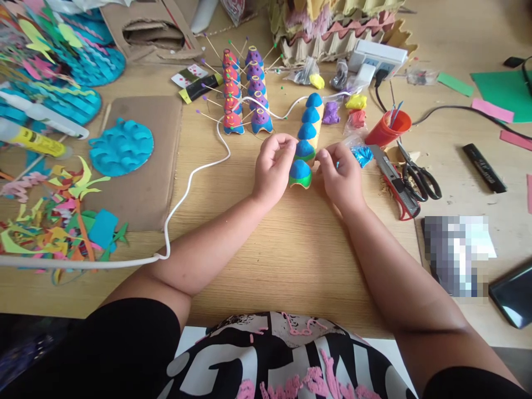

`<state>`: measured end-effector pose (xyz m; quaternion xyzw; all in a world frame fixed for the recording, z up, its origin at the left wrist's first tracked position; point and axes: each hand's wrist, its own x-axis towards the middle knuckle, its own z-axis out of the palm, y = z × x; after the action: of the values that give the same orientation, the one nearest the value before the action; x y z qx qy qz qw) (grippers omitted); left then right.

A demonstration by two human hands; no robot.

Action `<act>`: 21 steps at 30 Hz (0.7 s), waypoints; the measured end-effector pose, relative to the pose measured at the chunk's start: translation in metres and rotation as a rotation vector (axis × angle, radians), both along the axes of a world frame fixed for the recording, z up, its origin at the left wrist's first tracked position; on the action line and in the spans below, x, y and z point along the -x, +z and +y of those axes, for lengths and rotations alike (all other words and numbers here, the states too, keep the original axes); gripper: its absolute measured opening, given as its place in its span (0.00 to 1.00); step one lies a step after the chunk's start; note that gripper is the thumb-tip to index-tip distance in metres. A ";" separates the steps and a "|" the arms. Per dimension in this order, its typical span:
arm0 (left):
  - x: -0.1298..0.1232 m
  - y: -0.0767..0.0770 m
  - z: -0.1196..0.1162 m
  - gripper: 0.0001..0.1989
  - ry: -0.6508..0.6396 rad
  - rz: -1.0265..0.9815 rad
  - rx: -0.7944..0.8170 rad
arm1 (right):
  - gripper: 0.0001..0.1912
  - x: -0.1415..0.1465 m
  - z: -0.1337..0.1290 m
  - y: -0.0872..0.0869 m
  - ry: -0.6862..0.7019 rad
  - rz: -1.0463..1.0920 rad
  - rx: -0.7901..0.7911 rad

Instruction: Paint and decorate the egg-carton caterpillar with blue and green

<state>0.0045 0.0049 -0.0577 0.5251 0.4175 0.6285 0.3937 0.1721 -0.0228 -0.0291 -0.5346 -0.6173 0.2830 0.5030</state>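
In front of me stands an egg carton strip with a row of bare cardboard cups. Blue clay caps their tops, and green clay coats the lower side of the nearest cup and part of the one behind it. My left hand is closed at the strip's left side, thumb and forefinger pinched together by the second cup. On the right side my right hand has its fingers curled in against the strip, the thumb bent; its inner fingertips are partly hidden. A packet of blue clay lies just beyond the right hand.
Finished red and purple caterpillars stand at the back. A white cable crosses the table. Scissors, a cutter knife and an orange cup are at right, paper scraps at left.
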 end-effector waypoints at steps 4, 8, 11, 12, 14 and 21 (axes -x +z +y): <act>-0.002 0.001 -0.003 0.24 -0.044 -0.061 -0.001 | 0.28 0.001 0.003 0.001 0.075 0.351 0.225; -0.003 0.004 -0.005 0.24 -0.074 -0.093 0.022 | 0.29 0.004 0.005 0.007 0.108 0.617 0.397; -0.003 0.006 -0.006 0.23 -0.084 -0.101 0.036 | 0.28 0.004 0.007 0.010 0.126 0.745 0.497; -0.003 0.007 -0.006 0.23 -0.088 -0.106 0.032 | 0.27 0.003 0.007 0.010 0.129 0.778 0.521; -0.002 0.009 -0.006 0.22 -0.097 -0.116 0.022 | 0.27 0.001 0.009 0.008 0.134 0.832 0.553; 0.001 0.013 -0.007 0.19 -0.126 -0.164 0.095 | 0.26 -0.006 0.013 0.004 0.197 0.979 0.604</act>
<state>0.0038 -0.0018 -0.0448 0.4778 0.3793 0.6229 0.4897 0.1777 -0.0094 -0.0255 -0.4015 -0.2515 0.7061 0.5263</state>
